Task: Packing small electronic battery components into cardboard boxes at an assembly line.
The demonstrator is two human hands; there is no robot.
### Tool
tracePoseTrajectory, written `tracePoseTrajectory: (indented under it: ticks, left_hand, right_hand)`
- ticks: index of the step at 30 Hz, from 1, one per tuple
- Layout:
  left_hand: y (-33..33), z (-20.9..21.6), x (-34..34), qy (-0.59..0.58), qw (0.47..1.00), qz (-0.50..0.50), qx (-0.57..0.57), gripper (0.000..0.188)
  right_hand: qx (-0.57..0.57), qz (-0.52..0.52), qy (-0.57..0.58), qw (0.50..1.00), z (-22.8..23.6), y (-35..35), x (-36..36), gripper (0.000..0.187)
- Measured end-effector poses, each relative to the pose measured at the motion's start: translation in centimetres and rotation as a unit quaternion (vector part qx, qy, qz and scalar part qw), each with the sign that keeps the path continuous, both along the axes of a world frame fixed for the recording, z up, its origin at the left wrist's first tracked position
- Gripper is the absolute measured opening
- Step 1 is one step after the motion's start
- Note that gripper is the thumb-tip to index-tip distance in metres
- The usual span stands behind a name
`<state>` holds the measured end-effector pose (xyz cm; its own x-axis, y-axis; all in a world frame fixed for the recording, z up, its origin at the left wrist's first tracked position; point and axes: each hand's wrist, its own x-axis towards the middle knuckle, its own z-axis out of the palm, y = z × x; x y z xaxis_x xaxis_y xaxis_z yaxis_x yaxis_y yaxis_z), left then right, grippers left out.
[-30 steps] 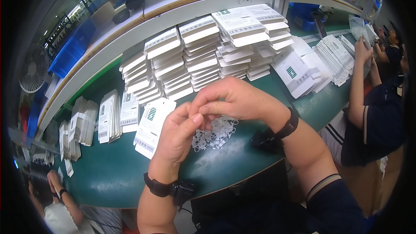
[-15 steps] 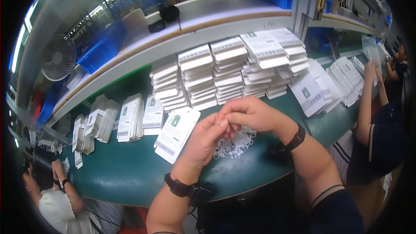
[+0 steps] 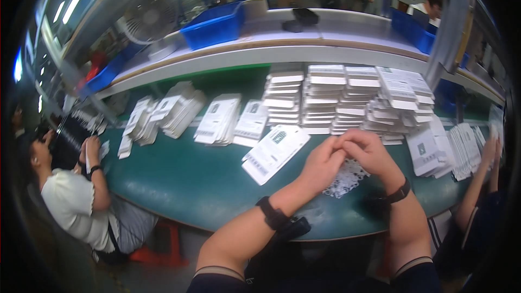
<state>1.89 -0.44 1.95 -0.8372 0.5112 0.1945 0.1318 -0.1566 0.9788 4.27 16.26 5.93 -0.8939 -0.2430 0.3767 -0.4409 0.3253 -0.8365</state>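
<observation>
Everything has slid rightward in view; my left hand (image 3: 322,160) and right hand (image 3: 364,148) meet, curled, any hold hidden, near heaped small white looped plastic pieces (image 3: 346,180); likely fine finger-work, calling for a steady pinch

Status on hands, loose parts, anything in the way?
Left bare hand and right bare hand together, anything pinched hidden. Small white looped pieces heaped on green tabletop, partly hidden by hands. Flat white rectangular cartons to the left.
</observation>
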Motion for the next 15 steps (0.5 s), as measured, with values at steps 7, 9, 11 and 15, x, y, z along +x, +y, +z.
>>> tracePoseTrajectory:
  ticks: [7, 9, 11, 15]
  left_hand:
    - [0.2, -0.2, -0.3, 0.059, 0.996, 0.035, -0.05, 0.015]
    - [0.2, -0.3, -0.3, 0.069, 0.994, 0.049, -0.066, 0.016]
    - [0.4, -0.6, -0.3, 0.061, 0.996, 0.046, -0.041, 0.015]
    - [0.4, -1.0, -0.5, 0.071, 0.994, 0.055, -0.063, 0.016]
  right_hand:
    - [0.023, -0.016, 0.033, 0.999, 0.0, -0.9, 0.3, 0.012]
    - [0.058, -0.023, 0.058, 0.996, 0.1, -1.0, 0.4, 0.011]
    - [0.092, -0.033, 0.083, 0.992, 0.2, -1.0, 0.6, 0.011]
    - [0.094, -0.037, 0.067, 0.993, 0.4, -1.2, 0.6, 0.011]
